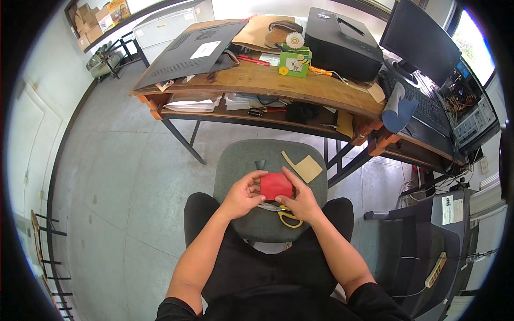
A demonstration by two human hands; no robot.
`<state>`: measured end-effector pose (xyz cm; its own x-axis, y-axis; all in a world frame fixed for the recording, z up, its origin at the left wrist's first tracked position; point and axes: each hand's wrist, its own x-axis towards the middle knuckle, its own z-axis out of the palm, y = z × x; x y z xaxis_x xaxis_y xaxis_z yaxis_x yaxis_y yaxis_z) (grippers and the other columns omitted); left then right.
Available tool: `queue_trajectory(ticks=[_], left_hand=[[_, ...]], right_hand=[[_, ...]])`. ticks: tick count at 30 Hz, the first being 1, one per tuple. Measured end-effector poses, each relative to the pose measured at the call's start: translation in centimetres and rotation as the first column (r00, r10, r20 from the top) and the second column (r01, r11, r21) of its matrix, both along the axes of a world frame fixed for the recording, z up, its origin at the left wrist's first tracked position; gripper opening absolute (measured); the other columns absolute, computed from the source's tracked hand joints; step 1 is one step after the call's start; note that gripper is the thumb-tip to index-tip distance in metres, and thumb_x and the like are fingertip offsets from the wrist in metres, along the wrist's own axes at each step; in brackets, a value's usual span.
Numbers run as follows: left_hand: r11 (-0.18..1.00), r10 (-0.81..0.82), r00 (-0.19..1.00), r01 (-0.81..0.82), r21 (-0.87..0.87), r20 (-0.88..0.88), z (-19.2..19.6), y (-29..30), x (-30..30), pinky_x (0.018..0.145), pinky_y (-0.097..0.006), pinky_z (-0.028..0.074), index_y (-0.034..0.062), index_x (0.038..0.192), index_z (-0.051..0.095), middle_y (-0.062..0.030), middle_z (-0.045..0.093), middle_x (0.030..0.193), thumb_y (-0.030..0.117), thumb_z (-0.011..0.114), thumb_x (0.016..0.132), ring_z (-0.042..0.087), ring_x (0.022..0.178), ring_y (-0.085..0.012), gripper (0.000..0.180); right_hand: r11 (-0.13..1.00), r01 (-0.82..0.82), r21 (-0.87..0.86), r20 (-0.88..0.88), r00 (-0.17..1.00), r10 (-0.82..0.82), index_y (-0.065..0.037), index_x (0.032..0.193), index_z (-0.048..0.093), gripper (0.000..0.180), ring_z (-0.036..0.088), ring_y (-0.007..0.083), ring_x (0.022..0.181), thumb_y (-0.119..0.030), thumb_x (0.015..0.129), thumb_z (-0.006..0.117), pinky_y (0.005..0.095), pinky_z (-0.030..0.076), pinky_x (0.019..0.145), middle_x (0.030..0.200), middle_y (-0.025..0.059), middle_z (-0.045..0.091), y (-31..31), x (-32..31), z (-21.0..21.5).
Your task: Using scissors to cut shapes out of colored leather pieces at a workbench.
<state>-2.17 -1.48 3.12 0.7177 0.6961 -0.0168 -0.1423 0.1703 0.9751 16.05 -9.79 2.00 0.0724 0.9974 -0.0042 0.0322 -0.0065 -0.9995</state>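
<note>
A small red piece of material (276, 185) is held between both my hands above a grey padded stool seat (241, 160). My left hand (243, 193) pinches its left edge with the fingertips. My right hand (300, 199) grips its right side, thumb along the top edge. Yellow-handled scissors (288, 216) lie on the seat under my right hand. A tan cut-out piece (305, 167) and a small dark scrap (259, 163) lie on the seat beyond the red piece.
A curved wooden desk (278, 83) stands ahead, with a black printer (342, 43), a dark flat panel (187, 53), a green decorated box (294, 61) and papers. A monitor (420, 40) and keyboard (428, 107) are at right. A dark chair (428, 235) stands to the right.
</note>
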Motion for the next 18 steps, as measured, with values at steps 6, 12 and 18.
queue_trajectory(ticks=[6,12,18], left_hand=[[0.985,-0.030,0.987,0.056,0.160,-0.160,2.6,-0.7,-0.1,0.078,-0.026,0.047,0.0048,0.129,0.035,-0.0090,0.045,0.117,-0.012,0.059,0.069,0.054,0.093,-0.0143,0.066],[0.977,0.002,0.998,0.012,0.212,-0.066,4.8,-1.3,0.2,0.076,-0.026,0.047,0.0076,0.131,0.034,-0.0076,0.048,0.114,-0.009,0.060,0.070,0.056,0.090,-0.0129,0.068],[0.971,0.003,0.999,-0.010,0.238,0.032,5.6,-1.7,0.2,0.075,-0.025,0.047,0.0087,0.134,0.028,-0.0087,0.049,0.115,-0.011,0.060,0.070,0.055,0.091,-0.0130,0.075]], right_hand=[[0.995,-0.079,0.067,0.192,0.979,0.065,-0.004,0.135,0.028,0.080,0.044,0.0232,0.116,-0.002,0.068,0.072,0.0329,0.036,0.097,0.129,0.0172,0.040,-0.3,0.7,3.9],[0.986,-0.107,0.129,0.142,0.986,0.088,-0.005,0.136,0.025,0.082,0.046,0.0230,0.115,0.000,0.069,0.070,0.0325,0.037,0.096,0.128,0.0162,0.040,-0.9,1.1,5.5],[0.988,-0.079,0.130,0.082,0.994,0.068,-0.006,0.137,0.020,0.083,0.049,0.0211,0.111,0.004,0.070,0.068,0.0331,0.042,0.092,0.124,0.0139,0.042,-1.6,0.6,7.3]])
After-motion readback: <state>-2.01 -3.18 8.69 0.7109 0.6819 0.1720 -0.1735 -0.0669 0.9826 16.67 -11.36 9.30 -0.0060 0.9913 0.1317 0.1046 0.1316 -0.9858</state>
